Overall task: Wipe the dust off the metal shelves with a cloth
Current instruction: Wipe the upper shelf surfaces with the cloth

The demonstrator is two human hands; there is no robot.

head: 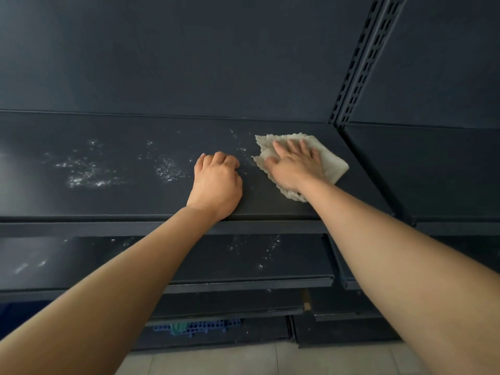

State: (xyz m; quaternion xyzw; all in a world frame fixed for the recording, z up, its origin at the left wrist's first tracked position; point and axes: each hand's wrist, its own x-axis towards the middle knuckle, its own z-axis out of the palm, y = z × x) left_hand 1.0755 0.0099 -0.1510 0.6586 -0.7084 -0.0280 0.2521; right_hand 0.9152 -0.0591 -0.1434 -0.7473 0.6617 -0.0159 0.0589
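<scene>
From the head view, the person is leaning both bare arms in over the top shelf (pixel 121 198), a dark, matt metal board. The right hand (pixel 293 165) is pressing down flat on the cloth (pixel 334 166), with its fingers straight and slightly apart and gripping nothing. The cloth is a pale beige, ribbed rag, folded and rumpled, with wavy edges poking out round the hand. It is lying on the right part of that shelf, near the slotted upright (pixel 362 63). The left hand (pixel 217 182) is resting on the shelf just beside it, with its fingers curled under into a loose fist around nothing. White dust (pixel 84 174) is showing in speckled patches to the left of the hands, and a few flecks are lying between the hands. The lower shelf (pixel 216 263) is carrying similar specks. Down near the pale tiled floor (pixel 216 358), a blue perforated crate (pixel 200 326) is peeking out.
</scene>
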